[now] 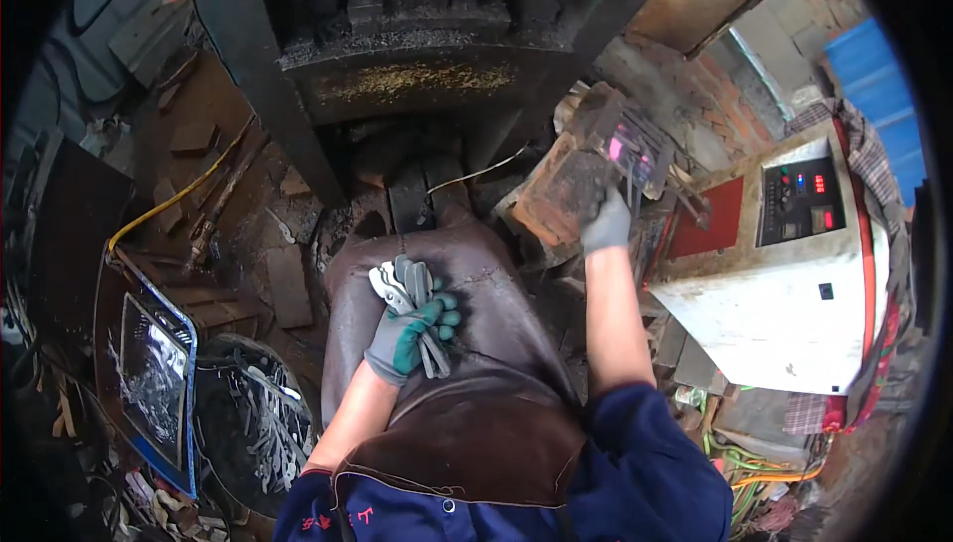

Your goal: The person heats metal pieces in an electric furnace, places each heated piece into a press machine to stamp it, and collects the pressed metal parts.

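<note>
Left hand (407,336) grips metal pieces (392,286); cannot tell what right hand (608,223) holds: best keep it off the pink glow (619,148).

I'm seeing the right hand (607,223) blurred, its grip escaping me; the left hand (405,335) is covering the middles of metal pieces (396,289), and the top edge is cropping the machine (422,64).
</note>
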Demonstrator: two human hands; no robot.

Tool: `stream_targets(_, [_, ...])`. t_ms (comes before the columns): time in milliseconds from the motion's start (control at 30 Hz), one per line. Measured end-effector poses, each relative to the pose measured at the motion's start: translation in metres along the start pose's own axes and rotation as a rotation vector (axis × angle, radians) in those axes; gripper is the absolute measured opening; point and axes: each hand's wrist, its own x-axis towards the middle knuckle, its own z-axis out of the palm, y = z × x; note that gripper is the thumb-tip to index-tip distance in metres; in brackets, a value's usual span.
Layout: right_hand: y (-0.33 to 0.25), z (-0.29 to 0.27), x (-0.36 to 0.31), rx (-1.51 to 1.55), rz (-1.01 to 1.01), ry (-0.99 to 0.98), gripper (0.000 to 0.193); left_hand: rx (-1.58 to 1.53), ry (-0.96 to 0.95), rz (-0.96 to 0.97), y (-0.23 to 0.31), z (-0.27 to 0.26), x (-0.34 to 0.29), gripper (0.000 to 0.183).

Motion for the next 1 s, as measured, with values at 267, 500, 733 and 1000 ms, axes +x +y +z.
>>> stream_targets(267, [-0.026, 0.181, -0.093, -0.255, -0.15, -0.507, 0.024, 0.0, -0.054, 0.017, 0.001, -0.004, -0.002, 0.032])
stream_targets(500, [-0.029, 0.307, -0.048, -0.43, -0.005, -0.559, 0.021, -0.037, -0.072, 0.059, 0.002, -0.002, 0.0, 0.03])
stream_targets(733, [-0.023, 0.339, -0.038, -0.441, 0.066, -0.525, 0.02, -0.037, -0.077, 0.058, 0.003, -0.001, -0.005, 0.031])
stream_targets(1000, [-0.029, 0.294, -0.037, -0.521, 0.037, -0.726, 0.039, -0.104, -0.099, 0.031, 0.005, -0.002, -0.003, 0.035])
